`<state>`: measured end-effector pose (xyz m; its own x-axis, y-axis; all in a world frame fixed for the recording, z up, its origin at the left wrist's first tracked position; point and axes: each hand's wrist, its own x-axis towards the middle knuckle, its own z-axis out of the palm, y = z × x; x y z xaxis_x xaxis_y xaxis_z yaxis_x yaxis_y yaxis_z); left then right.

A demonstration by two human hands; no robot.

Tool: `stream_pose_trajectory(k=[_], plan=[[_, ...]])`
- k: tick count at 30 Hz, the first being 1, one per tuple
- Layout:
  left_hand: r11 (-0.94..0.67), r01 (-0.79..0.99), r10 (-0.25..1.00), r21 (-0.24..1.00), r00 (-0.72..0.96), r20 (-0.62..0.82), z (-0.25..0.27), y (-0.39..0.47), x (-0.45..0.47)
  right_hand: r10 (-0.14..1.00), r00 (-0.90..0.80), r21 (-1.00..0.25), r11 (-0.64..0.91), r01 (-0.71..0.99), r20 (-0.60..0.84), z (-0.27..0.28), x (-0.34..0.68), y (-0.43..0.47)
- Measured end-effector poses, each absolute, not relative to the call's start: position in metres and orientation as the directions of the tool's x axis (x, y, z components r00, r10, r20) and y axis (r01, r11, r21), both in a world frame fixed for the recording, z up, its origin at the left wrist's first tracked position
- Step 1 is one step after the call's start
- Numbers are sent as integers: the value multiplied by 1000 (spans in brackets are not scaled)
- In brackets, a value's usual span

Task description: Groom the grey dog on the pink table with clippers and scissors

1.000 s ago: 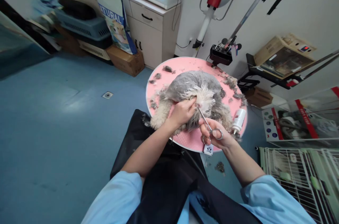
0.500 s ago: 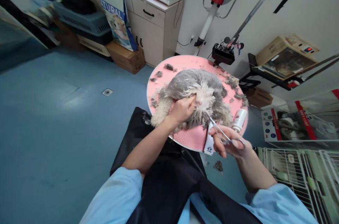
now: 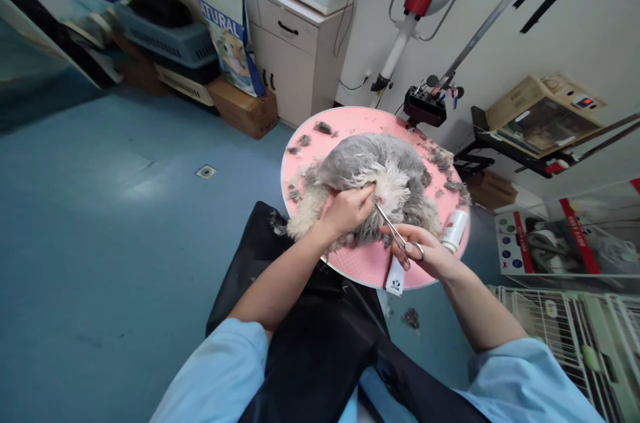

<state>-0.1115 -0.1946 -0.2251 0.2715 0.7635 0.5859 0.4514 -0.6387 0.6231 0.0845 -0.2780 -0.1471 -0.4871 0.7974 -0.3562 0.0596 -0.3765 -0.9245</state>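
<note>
A broad stretch of glossy blue floor (image 3: 115, 256) gives the left arm ample room, reaching to the rim of the round, pink-topped table (image 3: 367, 266). Dark grey clumps of clipped hair (image 3: 305, 141) lie near the table's left edge. The grey, close-clipped dog with shaggy cream legs (image 3: 367, 149) takes up the middle, its cream fur coming close to the left rim. The person's bare left hand (image 3: 353, 211) reaches over the near edge, thumb and fingers pinching the left side of the pale, shaggy tuft of fur (image 3: 395, 179) on the dog. The tips of the slim, silver metal scissors (image 3: 390, 226) point into that tuft, just beside the left fingertips. Rightward, the bare right hand (image 3: 423, 249) grips the scissors by the handles, fingers curled around them. Below it, a white object with a black logo (image 3: 395, 276) juts past the near rim. A white cylindrical bottle (image 3: 455, 231) lies by the right edge, just beside the right wrist; white wire panels (image 3: 545, 319) stand farther right, bounding the room beyond that forearm.
</note>
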Motion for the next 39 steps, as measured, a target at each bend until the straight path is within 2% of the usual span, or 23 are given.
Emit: stream_pose_trajectory(k=[14,19,24,27,33,39], plan=[[-650,435,753,623,257,607,-232,-193,-112,882,-414,-967,-254,-18,-224,-128,103,-300],[-638,446,763,627,258,593,-231,-194,-110,803,-484,-931,-357,75,-347,-133,99,-280],[-636,431,764,640,237,600,-228,-196,-110,815,-432,-916,-395,77,-387,-143,87,-268],[-630,416,771,656,229,594,-227,-196,-110,828,-432,-929,-364,70,-357,-145,85,-274],[-618,436,779,654,233,582,-230,-193,-110,880,-426,-974,-224,17,-210,-138,101,-294],[-626,424,773,655,225,593,-229,-194,-109,801,-500,-937,-345,62,-328,-144,96,-278]])
